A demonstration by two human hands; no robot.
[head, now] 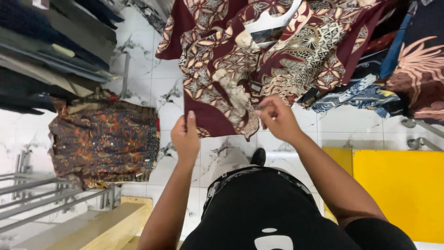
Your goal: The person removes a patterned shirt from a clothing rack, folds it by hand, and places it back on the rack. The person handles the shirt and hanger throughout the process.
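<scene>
The left hand (186,137) is closed on the lower hem of a maroon batik shirt with cream floral patterning (222,60), thumb on top. The right hand (277,118) pinches the shirt's front edge between curled fingertips. One white plastic hanger (273,21) carries the shirt — it hangs above the white marbled floor (152,78). One darker brown batik shirt (104,139) hangs at left.

Clothing shop — patterned shirts (259,51) on hangers (273,21), metal racks (51,194).
</scene>
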